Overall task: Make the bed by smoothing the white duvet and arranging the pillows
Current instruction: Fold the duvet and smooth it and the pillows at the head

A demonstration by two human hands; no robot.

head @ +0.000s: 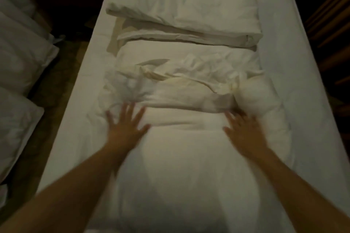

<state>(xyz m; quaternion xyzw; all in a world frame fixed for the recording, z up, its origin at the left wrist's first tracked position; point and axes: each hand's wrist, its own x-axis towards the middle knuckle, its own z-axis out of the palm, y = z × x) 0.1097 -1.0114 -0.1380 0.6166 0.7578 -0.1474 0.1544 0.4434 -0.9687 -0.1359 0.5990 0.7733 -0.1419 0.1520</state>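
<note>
On white duvet: left hand, right hand, fingers spread flat, blurred.

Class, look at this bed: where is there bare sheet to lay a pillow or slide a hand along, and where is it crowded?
Bare sheet runs in two strips: between the duvet and the mattress's left edge, and between the duvet and its right edge. The middle is crowded: folded, rumpled duvet layers, with the left hand and right hand spread on them.
</note>
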